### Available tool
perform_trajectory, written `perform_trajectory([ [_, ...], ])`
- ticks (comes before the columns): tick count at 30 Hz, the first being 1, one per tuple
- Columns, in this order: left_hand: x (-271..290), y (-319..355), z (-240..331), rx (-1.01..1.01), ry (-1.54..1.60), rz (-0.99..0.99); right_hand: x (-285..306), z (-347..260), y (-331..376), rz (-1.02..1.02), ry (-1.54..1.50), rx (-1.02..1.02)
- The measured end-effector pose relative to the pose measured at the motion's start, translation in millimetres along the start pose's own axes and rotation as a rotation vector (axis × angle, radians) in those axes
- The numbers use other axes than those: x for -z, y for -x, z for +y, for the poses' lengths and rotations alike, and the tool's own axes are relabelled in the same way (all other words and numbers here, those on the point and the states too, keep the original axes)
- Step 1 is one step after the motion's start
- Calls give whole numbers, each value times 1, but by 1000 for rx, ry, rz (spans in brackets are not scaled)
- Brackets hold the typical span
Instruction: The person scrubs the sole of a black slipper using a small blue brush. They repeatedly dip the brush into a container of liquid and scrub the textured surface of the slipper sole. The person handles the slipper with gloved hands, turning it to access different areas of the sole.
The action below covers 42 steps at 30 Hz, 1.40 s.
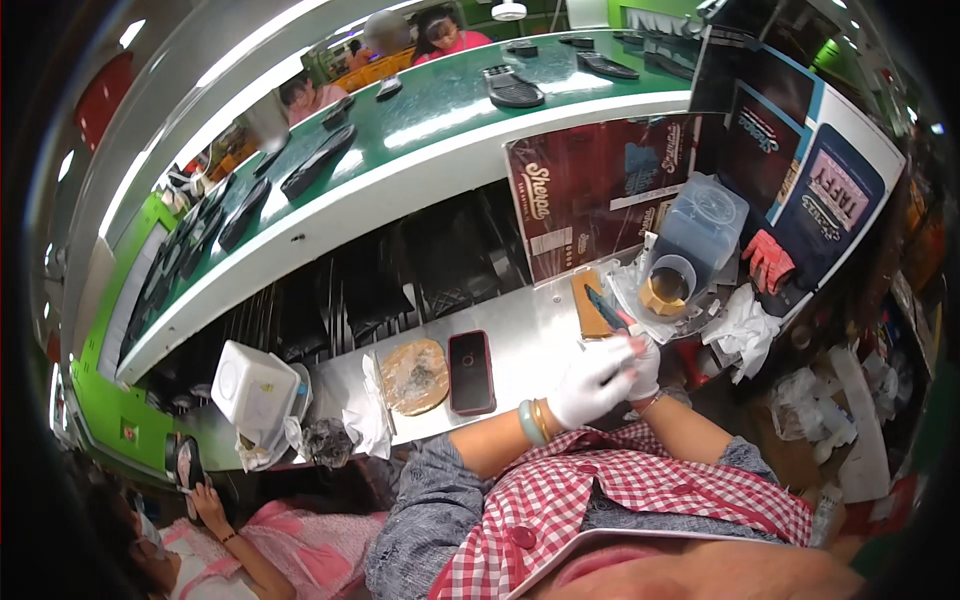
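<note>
Both my hands wear white gloves with bare fingertips and are close together over the right part of the metal bench (pixel 530 325). My left hand (pixel 588 388) has its fingers bent toward the right one; anything between them is hidden. Partly behind it, my right hand (pixel 646 368) shows little of its fingers, so its grip is unclear. Just beyond them, a thin teal-handled tool (pixel 600 303) lies over a brown card piece (pixel 588 310). To the left of my hands are a phone (pixel 471 372) in a red-edged case and a round tan pad (pixel 416 376) with a dark, worn middle.
A cup of amber liquid (pixel 664 288), a translucent plastic container (pixel 703 222) and crumpled white paper (pixel 742 335) crowd the right. A white jug (pixel 252 388) stands left. Beyond, a green conveyor (pixel 430 110) carries several dark shoe soles. A co-worker (pixel 215 545) sits at lower left.
</note>
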<state>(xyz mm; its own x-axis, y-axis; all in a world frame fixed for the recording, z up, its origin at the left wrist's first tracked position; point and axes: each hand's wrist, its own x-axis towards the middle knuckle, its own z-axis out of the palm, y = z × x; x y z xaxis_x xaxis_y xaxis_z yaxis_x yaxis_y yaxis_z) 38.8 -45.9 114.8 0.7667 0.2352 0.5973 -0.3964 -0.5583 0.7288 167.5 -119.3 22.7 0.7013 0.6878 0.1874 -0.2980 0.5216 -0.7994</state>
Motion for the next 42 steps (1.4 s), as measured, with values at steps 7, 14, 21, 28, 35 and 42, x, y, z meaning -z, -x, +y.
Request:
perform_trajectory([
  [7,-8,57,-1,-59,-107,29,-20,43,-1,-182,736,134],
  [14,-16,70,-13,-101,-317,-15,-40,54,0,-373,808,6],
  [21,-19,58,-8,-193,-323,-26,-56,41,0,-361,872,361],
  [28,-33,42,-21,-92,-384,-94,-69,37,-3,-322,1136,504],
  [35,-50,55,-38,4,-515,-179,-63,35,0,-359,1368,24],
  [42,-47,66,-40,-66,-514,-56,-60,56,-8,-375,1488,418],
])
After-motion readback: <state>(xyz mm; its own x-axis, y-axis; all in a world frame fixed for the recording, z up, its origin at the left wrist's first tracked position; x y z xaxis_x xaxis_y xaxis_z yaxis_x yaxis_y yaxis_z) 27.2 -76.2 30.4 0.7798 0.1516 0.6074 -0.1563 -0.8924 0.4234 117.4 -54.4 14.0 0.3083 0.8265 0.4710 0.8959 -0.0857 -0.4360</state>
